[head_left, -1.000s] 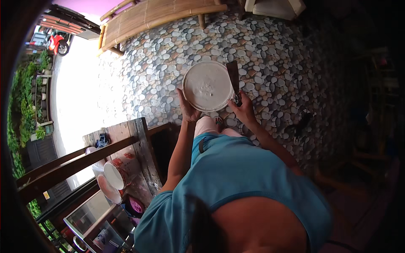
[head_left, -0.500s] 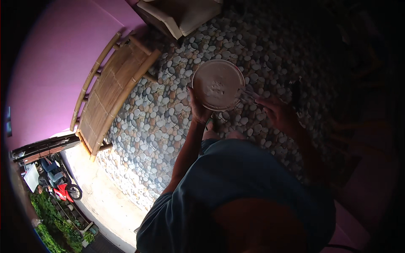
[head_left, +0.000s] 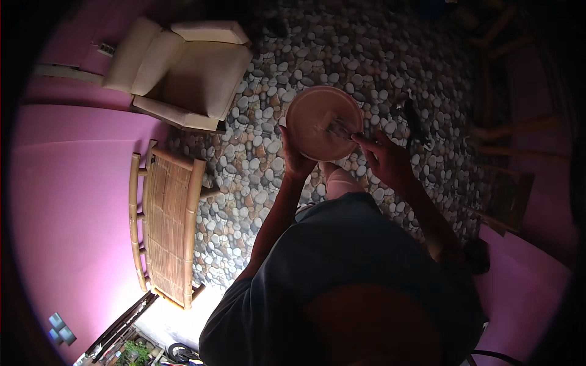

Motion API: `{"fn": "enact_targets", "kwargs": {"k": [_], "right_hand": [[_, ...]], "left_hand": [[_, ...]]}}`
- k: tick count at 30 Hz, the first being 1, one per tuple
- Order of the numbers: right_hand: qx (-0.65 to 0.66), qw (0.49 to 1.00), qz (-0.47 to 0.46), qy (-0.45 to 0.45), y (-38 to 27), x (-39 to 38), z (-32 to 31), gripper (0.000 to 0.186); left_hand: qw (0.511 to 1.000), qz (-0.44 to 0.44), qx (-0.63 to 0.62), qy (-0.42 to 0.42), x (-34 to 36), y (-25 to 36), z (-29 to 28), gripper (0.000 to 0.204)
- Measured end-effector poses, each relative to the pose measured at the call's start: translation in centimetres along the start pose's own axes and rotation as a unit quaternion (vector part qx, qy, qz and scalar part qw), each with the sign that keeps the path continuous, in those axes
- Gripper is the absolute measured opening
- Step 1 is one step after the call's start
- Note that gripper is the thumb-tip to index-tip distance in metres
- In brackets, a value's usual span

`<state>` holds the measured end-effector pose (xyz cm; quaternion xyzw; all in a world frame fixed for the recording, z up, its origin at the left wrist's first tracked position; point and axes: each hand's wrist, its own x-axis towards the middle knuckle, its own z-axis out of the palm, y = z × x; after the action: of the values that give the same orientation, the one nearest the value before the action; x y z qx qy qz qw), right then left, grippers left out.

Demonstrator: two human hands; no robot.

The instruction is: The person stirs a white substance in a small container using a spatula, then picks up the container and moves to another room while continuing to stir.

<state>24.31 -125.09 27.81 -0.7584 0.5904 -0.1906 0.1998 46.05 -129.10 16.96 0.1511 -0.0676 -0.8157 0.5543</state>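
One round container point(head_left: 310, 119), rimmed and pinkish-brown in the dim light, is held up in front of the person, clear of the pebble-patterned floor point(head_left: 235, 226). The left hand point(head_left: 297, 163) holds it at the lower left edge, thumb raised along the outside of the rim; the other fingers are hidden beneath. The right hand point(head_left: 389, 161) pinches the near end of a dark tool point(head_left: 339, 129) between thumb and fingers, just over the lower right part of the rim, the index finger stretched toward the middle. The tool lies over the container's inner face, beside a small lighter patch (its outline is blurred, and whether it touches the surface cannot be told). Below the container shows one leg point(head_left: 343, 183), in pale pink cloth.

Surroundings: upper left, a cream armchair point(head_left: 198, 70); below it, a bamboo bench point(head_left: 168, 222) along a pink wall point(head_left: 67, 189); right of the container, a small black-and-white shape point(head_left: 416, 122) on the floor; lower left, green plants point(head_left: 135, 354) and a wheel point(head_left: 180, 352) beyond a brightly lit strip of ground point(head_left: 174, 323)
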Motion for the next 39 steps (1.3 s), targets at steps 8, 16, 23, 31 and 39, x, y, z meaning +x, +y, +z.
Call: {"fn": "enact_targets", "kwargs": {"k": [8, 16, 23, 31, 39], "right_hand": [[-0.048, 0.998, 0.001, -0.043, 5.3, 13.8, -4.1, 0.036], [0.108, 0.993, 0.037, 0.005, 10.5, 27.8, -4.9, 0.032], [-0.025, 0.997, 0.057, -0.049, 11.7, 41.3, -6.1, 0.037], [-0.012, 0.999, 0.04, 0.029, 17.0, 56.1, -7.4, 0.036], [0.069, 0.996, 0.053, 0.003, 26.6, 72.7, -13.5, 0.032]], "left_hand": [[0.997, -0.024, -0.069, -0.019, 15.5, 3.4, 4.1, 0.071], [0.998, -0.04, -0.051, -0.018, 29.7, 8.0, 5.2, 0.069], [0.997, -0.071, -0.035, -0.016, 44.0, 14.3, 7.5, 0.07], [0.996, -0.078, 0.032, -0.02, 59.5, 18.7, 10.0, 0.068], [0.999, -0.036, 0.007, 0.014, 76.3, 18.7, 11.5, 0.067]]}}
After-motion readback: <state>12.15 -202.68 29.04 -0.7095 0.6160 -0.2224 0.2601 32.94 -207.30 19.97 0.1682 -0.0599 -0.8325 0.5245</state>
